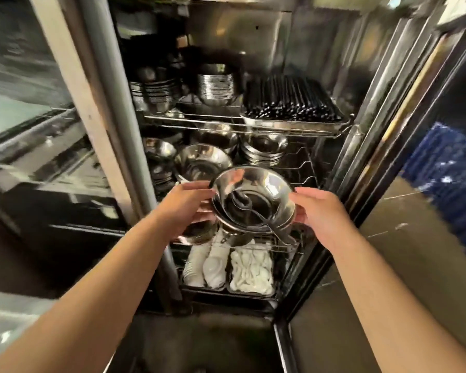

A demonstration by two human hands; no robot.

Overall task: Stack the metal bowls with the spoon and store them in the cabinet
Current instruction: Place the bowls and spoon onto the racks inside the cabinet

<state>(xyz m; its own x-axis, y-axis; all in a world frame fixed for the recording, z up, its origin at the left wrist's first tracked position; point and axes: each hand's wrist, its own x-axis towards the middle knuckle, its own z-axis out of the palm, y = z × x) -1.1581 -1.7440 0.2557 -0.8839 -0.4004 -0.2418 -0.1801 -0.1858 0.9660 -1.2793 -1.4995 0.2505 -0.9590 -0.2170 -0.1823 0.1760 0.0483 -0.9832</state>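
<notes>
A small stack of shiny metal bowls (267, 184) is held in front of the open cabinet (253, 28), level with its middle wire shelf (301, 168). A spoon (275, 227) lies inside the top bowl, its handle sticking out over the near rim. My left hand (189, 205) grips the stack's left rim and my right hand (320, 211) grips its right rim. The bottoms of the lower bowls are hidden by the top one.
The middle shelf holds several other metal bowls (202, 160). The upper shelf carries stacked bowls (215, 84) and a tray of dark chopsticks (291, 103). White spoons (250, 270) fill trays on the bottom shelf. The cabinet door (388, 162) stands open on the right.
</notes>
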